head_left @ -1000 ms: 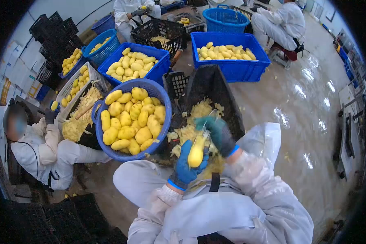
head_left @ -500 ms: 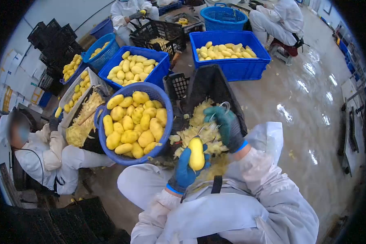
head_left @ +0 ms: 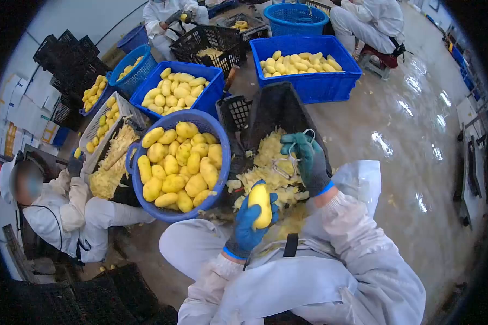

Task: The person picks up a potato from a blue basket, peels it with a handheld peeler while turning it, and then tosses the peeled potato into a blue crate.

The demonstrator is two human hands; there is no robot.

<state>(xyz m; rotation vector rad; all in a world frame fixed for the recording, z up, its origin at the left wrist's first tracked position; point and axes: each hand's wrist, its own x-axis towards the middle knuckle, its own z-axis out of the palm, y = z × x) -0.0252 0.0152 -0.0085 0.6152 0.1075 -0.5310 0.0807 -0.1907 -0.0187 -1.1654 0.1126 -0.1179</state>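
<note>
My left hand (head_left: 249,222), in a blue glove, is wrapped round a smooth yellow potato (head_left: 261,205) held upright. My right hand (head_left: 308,162), in a green and grey glove, has its fingers closed on a peeler (head_left: 285,167), above and to the right of the potato and apart from it. Beneath both hands lie pale peelings (head_left: 270,146) in a black crate (head_left: 279,105). Left of my hands stands a round blue-violet basket (head_left: 226,157) full of yellow potatoes (head_left: 181,162).
Blue bins (head_left: 309,89) (head_left: 217,89) of potatoes stand ahead. A co-worker (head_left: 65,216) sits at the left by a white basket (head_left: 87,135); two more people sit at the back. Stacked black crates (head_left: 73,59) are at the far left. The floor (head_left: 396,135) looks wet.
My right hand and the peeler have moved up and right, away from the potato. The potato in my left hand is tilted slightly more. The whole view has shifted a little.
</note>
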